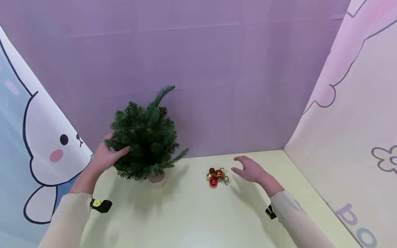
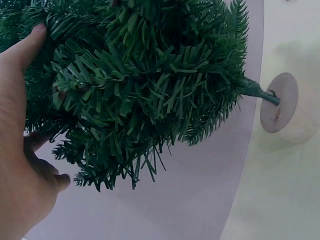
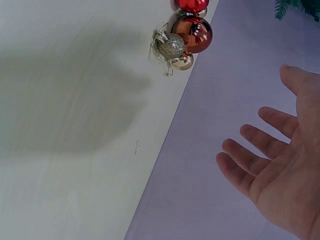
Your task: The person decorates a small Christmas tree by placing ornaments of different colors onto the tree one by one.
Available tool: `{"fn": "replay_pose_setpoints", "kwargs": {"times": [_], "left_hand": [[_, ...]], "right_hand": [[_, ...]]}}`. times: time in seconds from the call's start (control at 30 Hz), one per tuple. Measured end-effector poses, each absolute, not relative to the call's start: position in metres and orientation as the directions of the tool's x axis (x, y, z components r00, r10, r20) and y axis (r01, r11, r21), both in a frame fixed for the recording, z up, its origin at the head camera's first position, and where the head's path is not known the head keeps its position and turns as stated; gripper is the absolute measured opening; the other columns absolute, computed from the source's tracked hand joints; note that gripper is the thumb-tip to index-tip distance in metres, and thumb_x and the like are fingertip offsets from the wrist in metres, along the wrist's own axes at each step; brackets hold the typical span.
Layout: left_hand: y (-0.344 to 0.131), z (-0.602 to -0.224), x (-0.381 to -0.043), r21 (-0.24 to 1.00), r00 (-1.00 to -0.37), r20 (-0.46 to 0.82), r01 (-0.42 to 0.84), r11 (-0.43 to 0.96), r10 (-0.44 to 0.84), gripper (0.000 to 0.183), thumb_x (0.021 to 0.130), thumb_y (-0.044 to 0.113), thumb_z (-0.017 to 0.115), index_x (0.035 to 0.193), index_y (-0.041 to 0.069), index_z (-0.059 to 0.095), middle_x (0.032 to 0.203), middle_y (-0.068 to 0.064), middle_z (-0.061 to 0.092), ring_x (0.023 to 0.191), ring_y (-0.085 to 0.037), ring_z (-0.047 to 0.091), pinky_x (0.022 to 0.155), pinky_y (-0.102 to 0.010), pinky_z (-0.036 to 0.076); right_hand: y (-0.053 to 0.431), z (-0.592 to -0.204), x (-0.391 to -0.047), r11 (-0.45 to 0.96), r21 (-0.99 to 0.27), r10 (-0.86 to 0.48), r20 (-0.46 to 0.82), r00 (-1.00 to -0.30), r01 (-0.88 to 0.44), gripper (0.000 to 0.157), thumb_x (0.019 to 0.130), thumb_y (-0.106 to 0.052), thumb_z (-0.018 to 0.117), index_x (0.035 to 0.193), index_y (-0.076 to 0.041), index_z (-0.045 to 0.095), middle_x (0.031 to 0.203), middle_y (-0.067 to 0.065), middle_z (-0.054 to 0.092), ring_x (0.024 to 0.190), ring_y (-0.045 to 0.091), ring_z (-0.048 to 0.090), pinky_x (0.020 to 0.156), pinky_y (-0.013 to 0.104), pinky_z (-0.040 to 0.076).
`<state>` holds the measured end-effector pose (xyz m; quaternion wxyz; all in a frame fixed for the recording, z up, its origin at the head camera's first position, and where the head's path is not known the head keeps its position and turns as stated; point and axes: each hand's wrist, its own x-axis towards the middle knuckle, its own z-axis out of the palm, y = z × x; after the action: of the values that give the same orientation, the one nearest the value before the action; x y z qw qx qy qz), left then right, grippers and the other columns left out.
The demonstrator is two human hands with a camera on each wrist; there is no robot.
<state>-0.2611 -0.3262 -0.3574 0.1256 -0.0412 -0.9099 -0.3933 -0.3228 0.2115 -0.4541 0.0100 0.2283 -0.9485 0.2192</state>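
Observation:
A small artificial Christmas tree (image 1: 145,137) with dense green branches stands at the left of the table on a round pale base (image 1: 157,179). My left hand (image 1: 105,155) holds the tree's left side, thumb across the front foliage and other fingers partly hidden behind it. In the left wrist view, that hand (image 2: 22,145) reaches round the outer branches. A cluster of ball ornaments (image 1: 218,174), red, copper and gold, lies on the table right of the tree. Just right of them my right hand (image 1: 251,169) hovers with spread, relaxed fingers and holds nothing.
The pale table (image 1: 192,213) meets a purple backdrop (image 1: 211,86) close behind the tree and ornaments. Printed cloth panels stand on both sides: a cartoon animal (image 1: 49,151) on the left, and a pink and white panel (image 1: 350,144) on the right.

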Motion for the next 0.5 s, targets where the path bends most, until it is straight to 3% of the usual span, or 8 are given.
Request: {"fn": "replay_pose_setpoints", "kwargs": {"times": [0.03, 0.1, 0.37, 0.43, 0.5], "left_hand": [[-0.326, -0.357, -0.263, 0.707, -0.968, 0.251, 0.171, 0.687, -0.017, 0.093, 0.093, 0.046, 0.061, 0.155, 0.002, 0.007, 0.046, 0.001, 0.031, 0.035, -0.019, 0.027, 0.041, -0.038, 0.035], [-0.327, -0.356, -0.267, 0.727, -0.976, 0.217, 0.155, 0.669, -0.009, 0.093, 0.093, 0.047, 0.06, 0.155, 0.0, 0.008, 0.046, 0.007, 0.029, 0.035, -0.011, 0.025, 0.038, -0.035, 0.034], [-0.334, -0.353, -0.274, 0.789, -0.988, 0.154, 0.12, 0.603, -0.004, 0.095, 0.092, 0.052, 0.059, 0.154, -0.001, 0.01, 0.046, 0.008, 0.028, 0.035, -0.01, 0.023, 0.041, -0.037, 0.036], [-0.337, -0.353, -0.276, 0.789, -0.988, 0.154, 0.128, 0.601, 0.009, 0.095, 0.092, 0.05, 0.06, 0.154, -0.002, 0.011, 0.046, 0.003, 0.04, 0.036, -0.013, 0.022, 0.04, -0.038, 0.036], [-0.339, -0.351, -0.277, 0.785, -0.986, 0.163, 0.154, 0.6, 0.039, 0.092, 0.093, 0.048, 0.061, 0.154, -0.002, 0.013, 0.074, -0.016, 0.063, 0.053, -0.022, 0.052, 0.051, -0.042, 0.042]], "right_hand": [[0.211, -0.454, -0.323, 0.801, -0.409, -0.427, 0.12, -0.896, -0.437, 0.054, 0.097, -0.037, 0.058, 0.135, 0.001, 0.052, 0.135, 0.02, 0.052, 0.126, 0.038, 0.046, 0.103, 0.052, 0.036], [0.208, -0.454, -0.325, 0.801, -0.402, -0.432, 0.125, -0.893, -0.443, 0.054, 0.097, -0.038, 0.058, 0.135, 0.0, 0.052, 0.135, 0.019, 0.052, 0.126, 0.037, 0.047, 0.103, 0.051, 0.037], [0.19, -0.465, -0.315, 0.796, -0.424, -0.423, 0.119, -0.898, -0.431, 0.053, 0.097, -0.039, 0.056, 0.134, 0.0, 0.054, 0.133, 0.019, 0.054, 0.126, 0.037, 0.047, 0.104, 0.051, 0.036], [0.185, -0.468, -0.31, 0.8, -0.429, -0.414, 0.113, -0.903, -0.42, 0.053, 0.098, -0.039, 0.056, 0.133, 0.0, 0.054, 0.133, 0.019, 0.054, 0.126, 0.037, 0.047, 0.105, 0.05, 0.036], [0.18, -0.47, -0.304, 0.802, -0.436, -0.4, 0.113, -0.91, -0.407, 0.051, 0.098, -0.036, 0.057, 0.133, 0.0, 0.054, 0.133, 0.019, 0.054, 0.126, 0.037, 0.047, 0.105, 0.05, 0.036]]}}
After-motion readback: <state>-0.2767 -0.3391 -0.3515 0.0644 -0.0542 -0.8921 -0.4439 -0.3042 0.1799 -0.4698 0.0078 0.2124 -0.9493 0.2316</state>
